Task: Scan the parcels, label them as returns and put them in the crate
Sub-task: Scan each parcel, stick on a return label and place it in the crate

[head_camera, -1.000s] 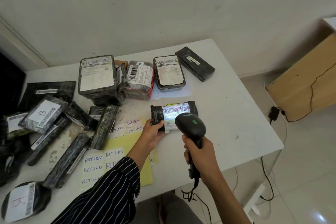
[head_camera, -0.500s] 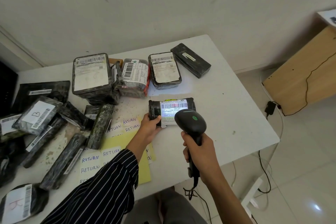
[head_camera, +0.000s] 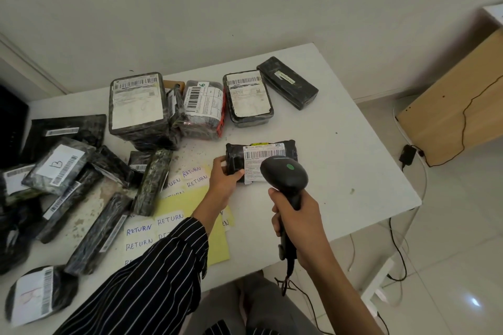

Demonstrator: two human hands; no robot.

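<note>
While the parcel (head_camera: pixel 238 153), wrapped in black film with a white barcode label facing up, lies flat on the white worktop (head_camera: pixel 353 160) towards its front right part, the left hand (head_camera: pixel 224 182) grips its left end, thumb laid on the top beside the label and fingers curled round the far side. The right hand (head_camera: pixel 298 216) is wrapped round the handle of a black barcode scanner (head_camera: pixel 284 174). The scanner's head hangs just over the label's near right corner and hides part of it; a green dot shows on the head. A dark cable (head_camera: pixel 288 272) drops from the handle past the worktop's front edge.

Just left of the parcel, under the striped sleeve (head_camera: pixel 152 280), lie white stickers handwritten RETURN (head_camera: pixel 138 231), some on a yellow sheet (head_camera: pixel 190 201). Behind the parcel stands a row of wrapped parcels (head_camera: pixel 137 103) with barcode labels, and more long, thin ones (head_camera: pixel 152 179) lie heaped at the left. Beyond the worktop's right edge a wooden panel (head_camera: pixel 449 117) stands on the tiled floor, with a black adapter (head_camera: pixel 407 155) beside it.
</note>
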